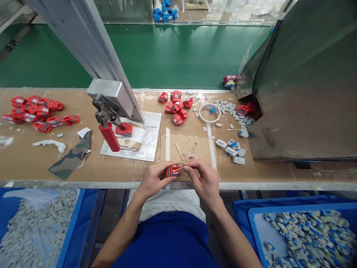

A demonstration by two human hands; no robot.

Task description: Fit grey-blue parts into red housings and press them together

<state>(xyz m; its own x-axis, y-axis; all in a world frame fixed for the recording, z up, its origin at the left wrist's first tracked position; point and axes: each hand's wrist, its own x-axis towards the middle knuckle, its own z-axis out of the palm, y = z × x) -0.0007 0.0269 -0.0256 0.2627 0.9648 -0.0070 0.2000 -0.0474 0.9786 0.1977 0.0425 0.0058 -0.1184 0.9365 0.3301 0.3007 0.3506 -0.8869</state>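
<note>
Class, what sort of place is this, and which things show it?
Probably a toy-factory assembly line: a green conveyor belt, a red-handled toggle clamp, and a blue bin filled with small gray parts.

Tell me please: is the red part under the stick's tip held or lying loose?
Held: the left hand grips the red part between thumb and fingers, while the right hand holds the stick over it.
</note>
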